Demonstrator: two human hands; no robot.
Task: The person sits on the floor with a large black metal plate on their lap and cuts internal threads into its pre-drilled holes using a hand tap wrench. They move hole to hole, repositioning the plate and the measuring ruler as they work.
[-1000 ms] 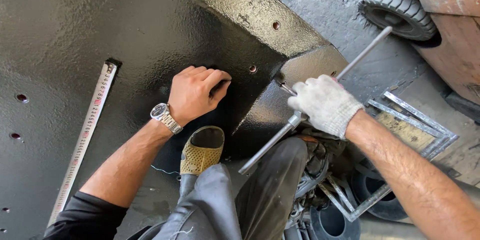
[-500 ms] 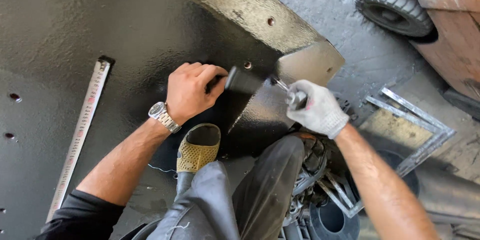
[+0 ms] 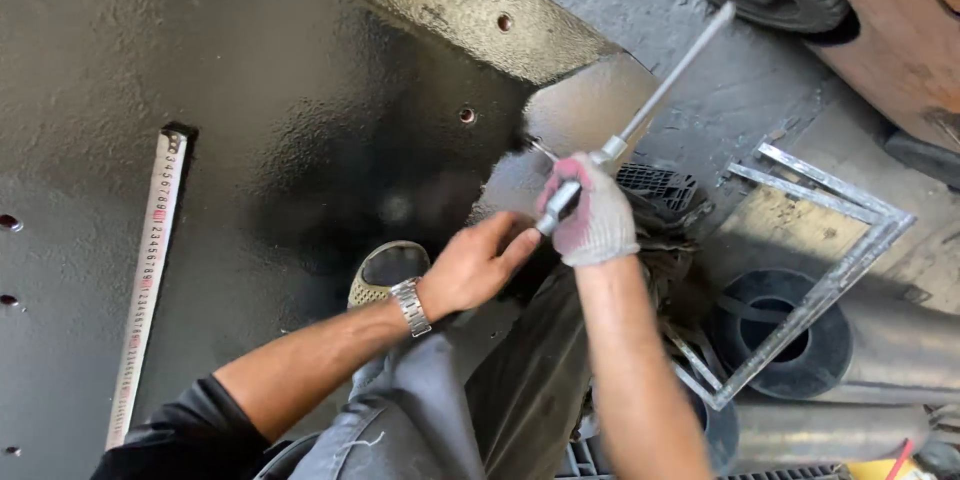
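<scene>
Black-painted steel plate: gloved right hand clenches a long rod; bare left hand, fingers loose, steadies its lower end—keep it braced.

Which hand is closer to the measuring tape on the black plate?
Left. The left hand is right of the measuring tape; the gloved right hand is farther right.

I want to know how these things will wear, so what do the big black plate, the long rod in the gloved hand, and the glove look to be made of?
Black plate: likely steel, coated in glossy, pebbly black paint; drilled holes and sheen suggest it.
Rod: bare metal, probably steel, with a grey, bright shine.
Glove on the right hand: knitted fabric, pale and grubby, probably cotton.
</scene>
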